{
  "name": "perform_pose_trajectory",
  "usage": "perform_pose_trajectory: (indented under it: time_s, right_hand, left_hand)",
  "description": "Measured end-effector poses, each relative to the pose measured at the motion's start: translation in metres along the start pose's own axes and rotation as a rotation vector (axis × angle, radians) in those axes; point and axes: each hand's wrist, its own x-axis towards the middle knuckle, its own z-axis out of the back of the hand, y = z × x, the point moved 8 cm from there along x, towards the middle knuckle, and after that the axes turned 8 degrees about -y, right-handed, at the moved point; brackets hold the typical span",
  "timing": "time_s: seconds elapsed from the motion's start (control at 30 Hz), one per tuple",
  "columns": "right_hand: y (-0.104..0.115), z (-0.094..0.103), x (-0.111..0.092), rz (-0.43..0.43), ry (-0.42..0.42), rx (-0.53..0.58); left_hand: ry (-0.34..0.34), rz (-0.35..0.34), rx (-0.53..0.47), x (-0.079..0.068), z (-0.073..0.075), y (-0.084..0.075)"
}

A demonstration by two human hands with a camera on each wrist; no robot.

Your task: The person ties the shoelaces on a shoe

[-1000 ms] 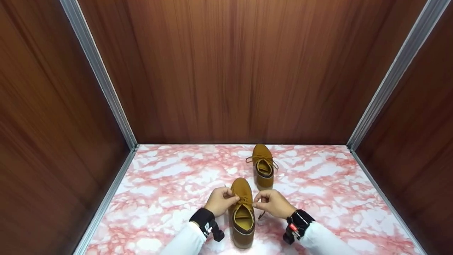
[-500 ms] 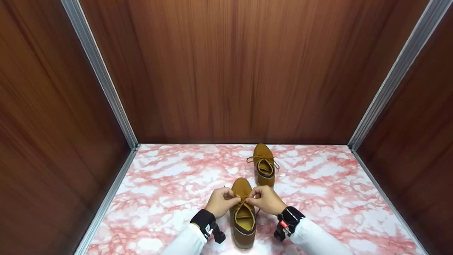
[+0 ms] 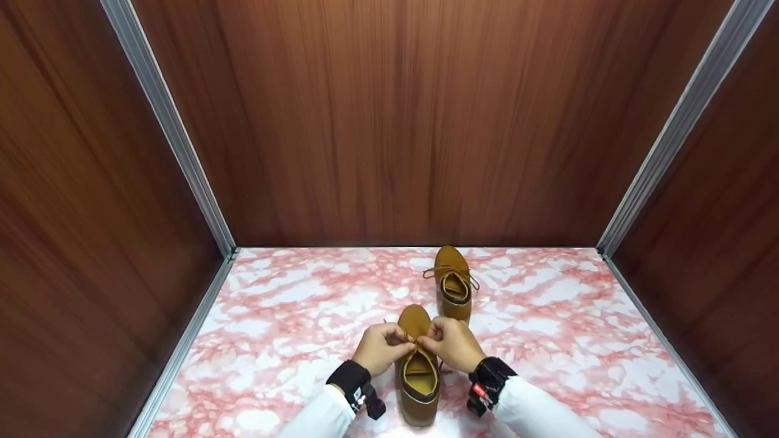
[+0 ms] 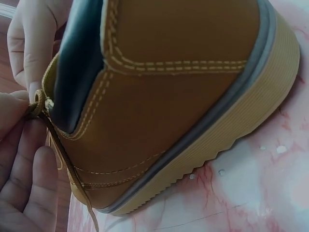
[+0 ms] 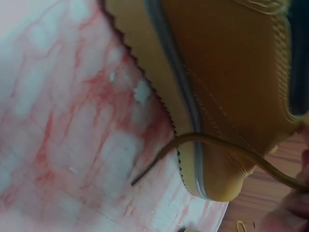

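Observation:
A tan lace-up shoe [image 3: 419,407] stands upright, its toe pointing away from me. Over its tongue, my left hand [image 3: 378,350] pinches the brown shoelace [image 4: 36,107] between thumb and forefinger. A loose lace end hangs down the shoe's side in the left wrist view. My right hand [image 3: 453,347] meets the left at the lacing, thumb and forefinger together on the lace. In the right wrist view, the lace [image 5: 217,142] runs from that hand's fingers across the shoe's side, its tip over the table. The fingers partly hide the knot area.
A second tan shoe [image 3: 451,267], its lace tied in a bow, stands farther back, slightly right. The table [image 3: 292,322] has a pink-and-white marbled top. Brown wood-grain panels [image 3: 389,121] with grey metal corner strips enclose the back and both sides.
My right hand has moved left, from beside the shoe to over its lacing, and now meets the left hand. The left hand has shifted slightly right; the shoes have stayed put.

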Motion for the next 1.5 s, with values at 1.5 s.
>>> perform_pose_trajectory:
  time_s: [1.5]
  right_hand:
    - [-0.018,-0.006,0.002,-0.123,0.078,0.247]
  left_hand:
    - [-0.111,-0.113,0.144,-0.012,0.002,-0.008]
